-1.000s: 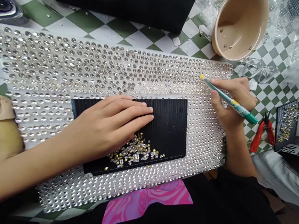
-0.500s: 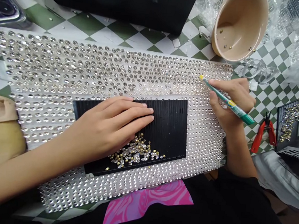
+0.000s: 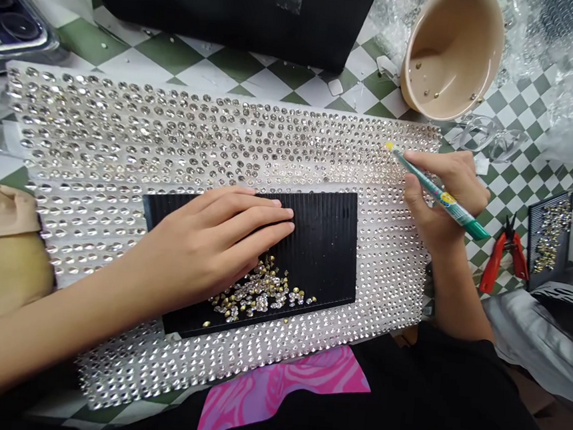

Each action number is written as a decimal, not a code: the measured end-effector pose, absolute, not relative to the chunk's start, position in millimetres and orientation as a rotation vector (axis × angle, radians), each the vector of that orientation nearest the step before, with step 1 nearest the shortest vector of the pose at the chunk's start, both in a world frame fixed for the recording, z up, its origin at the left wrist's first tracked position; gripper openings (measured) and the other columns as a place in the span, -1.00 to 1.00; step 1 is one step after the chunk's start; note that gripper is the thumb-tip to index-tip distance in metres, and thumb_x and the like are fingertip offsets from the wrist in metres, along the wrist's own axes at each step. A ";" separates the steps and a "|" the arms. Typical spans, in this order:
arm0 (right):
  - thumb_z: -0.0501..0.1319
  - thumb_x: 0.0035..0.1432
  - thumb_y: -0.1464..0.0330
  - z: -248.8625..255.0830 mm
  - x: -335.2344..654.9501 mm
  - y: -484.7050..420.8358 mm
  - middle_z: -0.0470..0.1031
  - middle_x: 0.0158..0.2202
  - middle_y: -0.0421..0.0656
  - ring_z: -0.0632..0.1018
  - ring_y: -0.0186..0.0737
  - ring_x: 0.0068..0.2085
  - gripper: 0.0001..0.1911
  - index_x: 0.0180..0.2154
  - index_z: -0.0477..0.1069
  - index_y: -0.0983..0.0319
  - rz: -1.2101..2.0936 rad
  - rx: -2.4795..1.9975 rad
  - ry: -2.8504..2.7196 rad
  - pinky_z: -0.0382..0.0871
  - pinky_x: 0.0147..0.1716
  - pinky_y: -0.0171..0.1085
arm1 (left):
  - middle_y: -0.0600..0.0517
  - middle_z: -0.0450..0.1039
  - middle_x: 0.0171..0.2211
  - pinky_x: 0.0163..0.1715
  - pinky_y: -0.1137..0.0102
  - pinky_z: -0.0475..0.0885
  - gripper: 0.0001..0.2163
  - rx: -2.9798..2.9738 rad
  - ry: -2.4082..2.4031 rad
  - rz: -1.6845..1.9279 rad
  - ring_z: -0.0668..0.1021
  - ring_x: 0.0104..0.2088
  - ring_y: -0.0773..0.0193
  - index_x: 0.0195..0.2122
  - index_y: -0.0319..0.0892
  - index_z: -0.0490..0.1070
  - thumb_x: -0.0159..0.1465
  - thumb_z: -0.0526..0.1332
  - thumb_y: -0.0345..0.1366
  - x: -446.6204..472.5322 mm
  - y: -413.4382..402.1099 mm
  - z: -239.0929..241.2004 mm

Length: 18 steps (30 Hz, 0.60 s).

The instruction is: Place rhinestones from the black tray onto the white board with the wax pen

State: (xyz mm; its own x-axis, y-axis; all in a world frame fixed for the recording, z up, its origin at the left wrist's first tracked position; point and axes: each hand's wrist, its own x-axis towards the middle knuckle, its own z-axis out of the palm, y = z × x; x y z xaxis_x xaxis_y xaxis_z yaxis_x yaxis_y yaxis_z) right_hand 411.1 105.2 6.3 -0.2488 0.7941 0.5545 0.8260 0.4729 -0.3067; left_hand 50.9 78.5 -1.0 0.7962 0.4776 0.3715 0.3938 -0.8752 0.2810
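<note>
Still pen (image 3: 436, 194) tip on sheet (image 3: 123, 134).

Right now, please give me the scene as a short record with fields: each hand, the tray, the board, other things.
left hand: flat on the black tray
right hand: holds green pen, tip on the board
tray: lies on the board, holds loose stones
board: covered with rows of clear stones
nearby: beige bowl, red pliers
</note>
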 end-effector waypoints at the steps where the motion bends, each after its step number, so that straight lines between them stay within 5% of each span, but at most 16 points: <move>1: 0.30 0.43 0.21 6.1 411.8 104.4 0.78 -0.17 -0.29 0.74 -0.02 -0.20 -0.77 0.03 0.66 -0.22 -0.050 -1.373 -2.042 0.67 -0.09 0.07 | -0.07 0.69 0.16 0.15 0.05 0.72 -0.66 2.779 0.696 0.651 0.71 0.10 0.05 0.25 -0.16 0.44 0.51 0.14 -0.50 50.2 77.7 -1.9; 5: 0.30 0.43 0.18 3.2 414.8 103.5 0.75 -0.10 -0.29 0.76 -0.02 -0.21 -0.68 0.13 0.58 -0.32 0.089 -1.362 -1.938 0.72 -0.14 0.05 | -0.03 0.64 0.25 0.25 -0.01 0.69 -0.52 2.654 0.760 0.653 0.68 0.19 0.04 0.35 0.00 0.39 0.46 0.16 -0.51 47.1 72.7 -7.9; 9: 0.29 0.44 0.13 1.3 417.9 108.6 0.72 -0.08 -0.22 0.77 -0.02 -0.17 -0.75 0.10 0.56 -0.27 0.128 -1.372 -1.854 0.76 -0.17 0.00 | -0.08 0.66 0.22 0.22 0.02 0.70 -0.60 2.718 0.718 0.628 0.70 0.16 0.03 0.28 -0.12 0.43 0.47 0.18 -0.52 48.9 75.1 -4.6; 14: 0.30 0.44 0.13 4.4 415.1 120.2 0.68 -0.13 -0.19 0.74 -0.12 -0.22 -0.85 -0.03 0.61 -0.09 0.151 -1.267 -1.804 0.78 -0.20 -0.06 | -0.13 0.71 0.11 0.07 0.05 0.74 -0.69 2.798 0.662 0.701 0.74 0.04 0.01 0.21 -0.23 0.47 0.50 0.11 -0.50 53.1 81.0 0.1; 18: 0.29 0.44 0.12 8.1 409.9 130.1 0.66 -0.17 -0.17 0.73 -0.16 -0.24 -0.80 -0.12 0.60 0.06 0.193 -1.236 -1.864 0.77 -0.28 -0.12 | -0.12 0.68 0.16 0.17 0.02 0.69 -0.62 2.716 0.727 0.717 0.70 0.13 0.00 0.29 -0.18 0.44 0.50 0.11 -0.49 51.9 74.9 -9.8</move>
